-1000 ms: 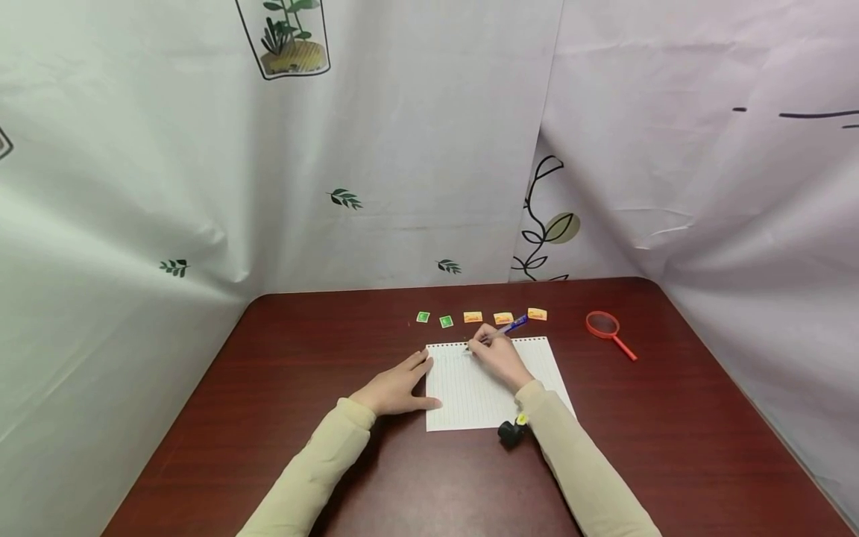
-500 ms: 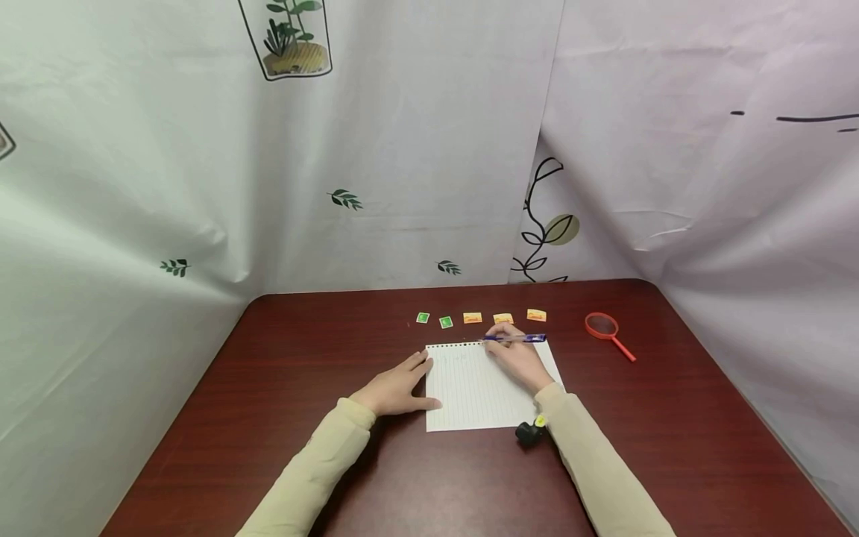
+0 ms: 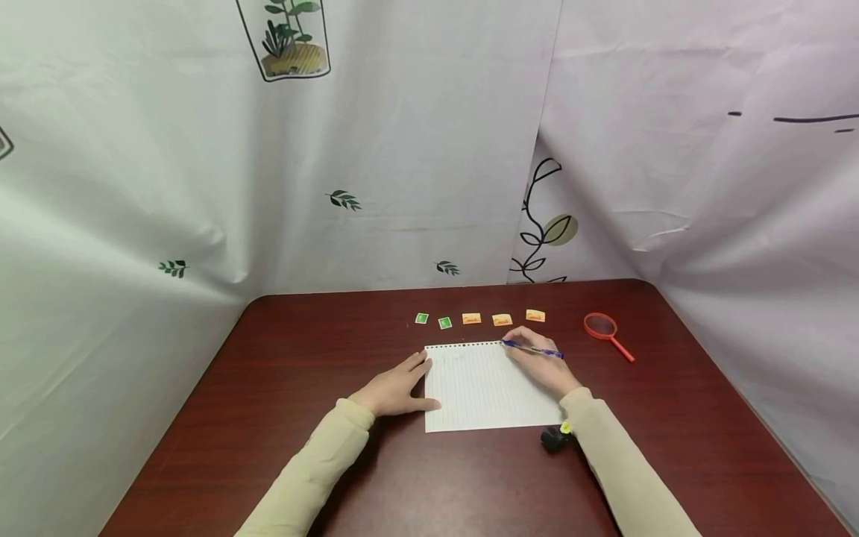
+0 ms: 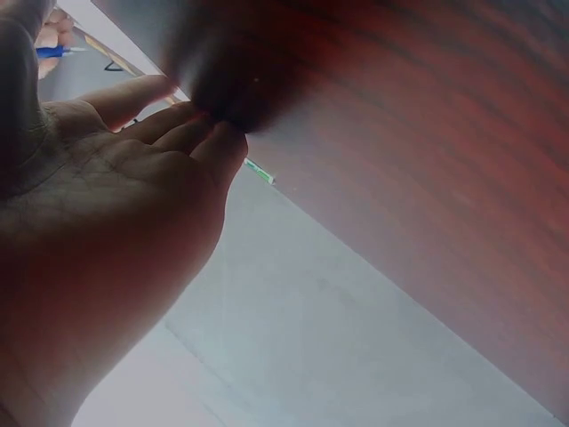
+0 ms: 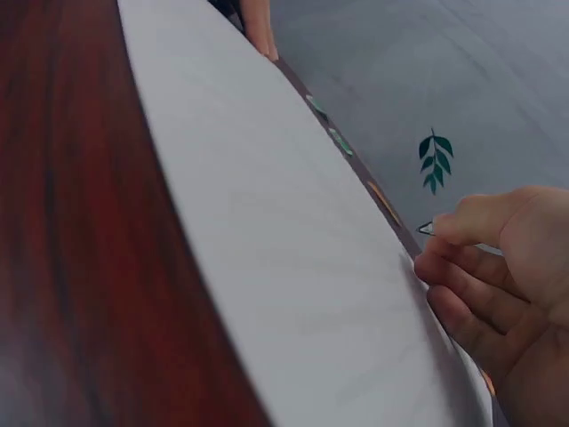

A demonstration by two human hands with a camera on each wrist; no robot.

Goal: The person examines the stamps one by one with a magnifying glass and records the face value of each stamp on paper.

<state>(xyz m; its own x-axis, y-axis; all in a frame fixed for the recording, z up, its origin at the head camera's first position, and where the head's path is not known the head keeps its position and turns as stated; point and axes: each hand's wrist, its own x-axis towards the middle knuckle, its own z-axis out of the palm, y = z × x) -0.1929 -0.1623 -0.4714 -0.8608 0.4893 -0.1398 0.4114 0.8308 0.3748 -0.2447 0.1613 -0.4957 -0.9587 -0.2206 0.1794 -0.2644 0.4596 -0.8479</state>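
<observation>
A lined white sheet (image 3: 483,388) with holes along its far edge lies on the table; small faint marks show near its upper left. The left hand (image 3: 396,389) rests at the sheet's left edge, fingers spread and fairly straight. Over the upper right part of the sheet, the right hand (image 3: 542,364) pinches a blue pen (image 3: 537,349), its tip near the holed edge. In the right wrist view the pen's tip (image 5: 428,229) pokes out past the thumb and fingers of the right hand (image 5: 498,276). Whether the tip touches paper cannot be told.
Beyond the sheet lie two green stickers (image 3: 421,318) and several orange ones (image 3: 472,318) in a row. A red magnifying glass (image 3: 600,326) lies at the right. A small black object (image 3: 554,439) with a yellow part is by the right wrist. Patterned cloth (image 3: 403,149) hangs behind the table.
The right hand has moved right along the sheet's far edge with the pen, which has swung so its rear end points right and slightly toward the wearer. The left hand has stayed in place.
</observation>
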